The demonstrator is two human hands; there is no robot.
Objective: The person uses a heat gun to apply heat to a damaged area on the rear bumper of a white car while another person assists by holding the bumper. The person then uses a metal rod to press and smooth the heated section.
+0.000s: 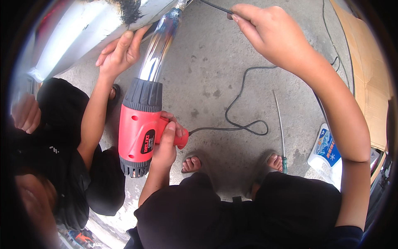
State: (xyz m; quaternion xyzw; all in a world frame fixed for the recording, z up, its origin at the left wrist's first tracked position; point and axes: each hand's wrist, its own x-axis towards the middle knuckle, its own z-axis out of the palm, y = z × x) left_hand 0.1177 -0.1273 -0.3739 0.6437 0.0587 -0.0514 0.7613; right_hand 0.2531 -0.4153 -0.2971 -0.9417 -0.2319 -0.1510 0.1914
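My left hand (165,145) is closed round the handle of a red and black heat gun (137,120). Its long, heat-stained metal nozzle (156,50) points away from me, and the tip runs up beside the edge of a white painted panel (83,37). At the top, my right hand (265,31) pinches a thin dark rod (215,6) between thumb and fingers. The rod's far end leaves the picture near the nozzle tip. A dark, scorched-looking patch (129,9) marks the panel.
A co-worker in black crouches at the left, one hand (120,54) at the panel's lower edge. On the concrete floor lie the gun's black cord (232,103) and a long screwdriver (281,128) by my right foot. A white and blue jug (325,149) and cardboard (369,74) are at the right.
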